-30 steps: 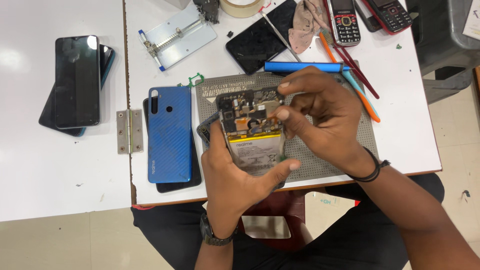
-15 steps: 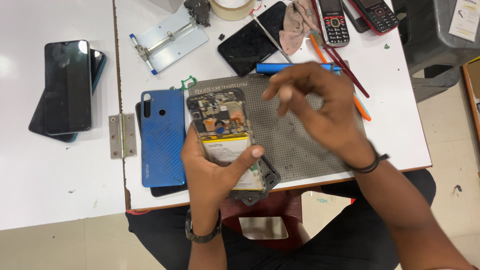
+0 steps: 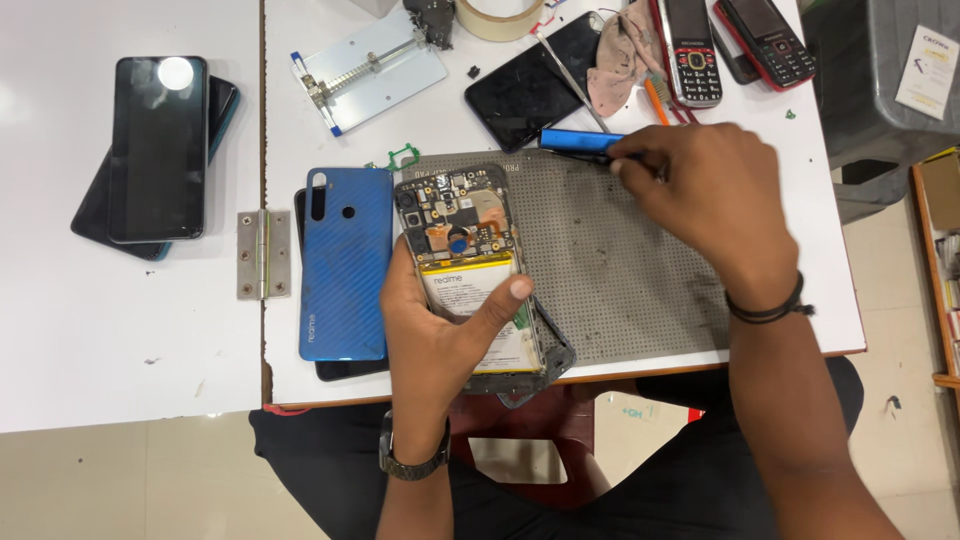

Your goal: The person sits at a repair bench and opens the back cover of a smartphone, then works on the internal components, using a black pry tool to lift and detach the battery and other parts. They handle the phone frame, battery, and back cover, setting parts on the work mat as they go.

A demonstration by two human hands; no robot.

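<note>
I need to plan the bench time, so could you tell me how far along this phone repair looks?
Done: the blue back cover is off and lies on the table beside the phone, whose board and battery are bare. In hand: the left hand grips the open phone, and the right hand is at the blue tool at the mat's top edge. Left: the phone is still open, cover not refitted.

Bright, even overhead light. Lamp glare spot on the black phone screen (image 3: 160, 148) at left. Shadows soft and short under hands. White table (image 3: 120, 340) near blown out. Right hand (image 3: 705, 195) slightly motion-blurred; the rest sharp.
</note>
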